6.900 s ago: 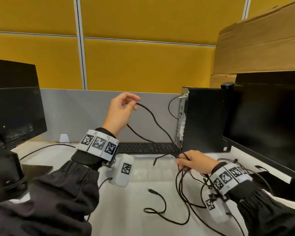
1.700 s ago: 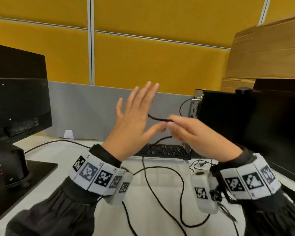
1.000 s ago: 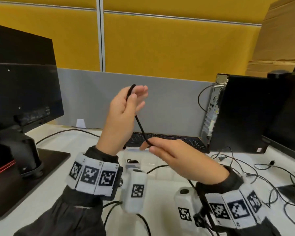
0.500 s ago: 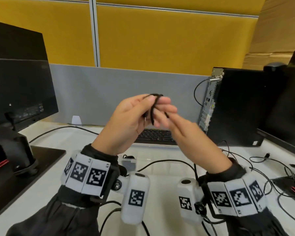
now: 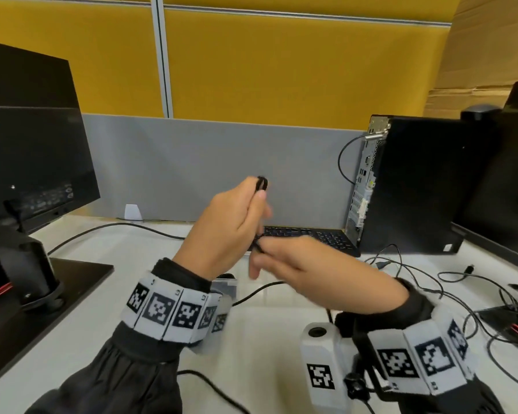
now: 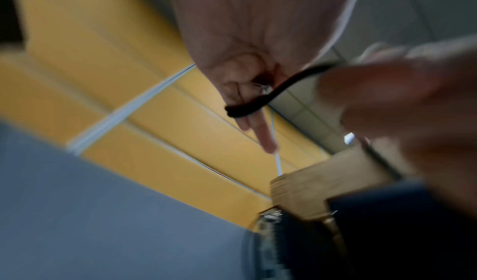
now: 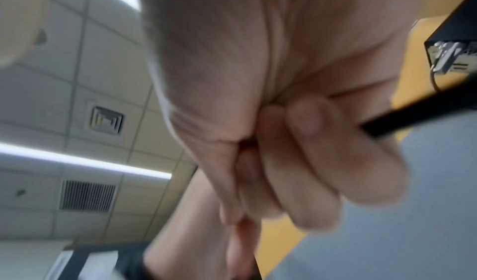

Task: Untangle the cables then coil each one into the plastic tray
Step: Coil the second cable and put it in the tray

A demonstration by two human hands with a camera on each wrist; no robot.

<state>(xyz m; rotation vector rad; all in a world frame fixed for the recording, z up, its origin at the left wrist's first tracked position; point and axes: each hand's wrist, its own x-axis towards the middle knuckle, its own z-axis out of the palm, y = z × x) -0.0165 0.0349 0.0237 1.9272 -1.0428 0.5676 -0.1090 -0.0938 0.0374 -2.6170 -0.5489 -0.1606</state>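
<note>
My left hand (image 5: 259,195) is raised over the desk and grips a thin black cable (image 5: 261,183), whose folded loops stick out above its fingers. In the left wrist view the cable's loop (image 6: 247,108) curves round the left fingers (image 6: 260,133). Just below, my right hand (image 5: 260,251) pinches the same cable at the heel of the left hand. In the right wrist view the right fingers (image 7: 296,151) are curled tight and hide the cable. A corner of the clear plastic tray (image 5: 226,288) shows behind the left wrist. More of this cable (image 5: 260,289) trails down to the desk.
A tangle of thin black cables (image 5: 416,273) lies on the white desk at the right. A keyboard (image 5: 311,236) and a black PC tower (image 5: 416,186) stand behind the hands. Monitors flank both sides, the left one (image 5: 33,150) on a black base.
My right hand has dropped from the left fingertips to below the left palm, drawing the cable down. The left hand keeps its loops and has turned more upright.
</note>
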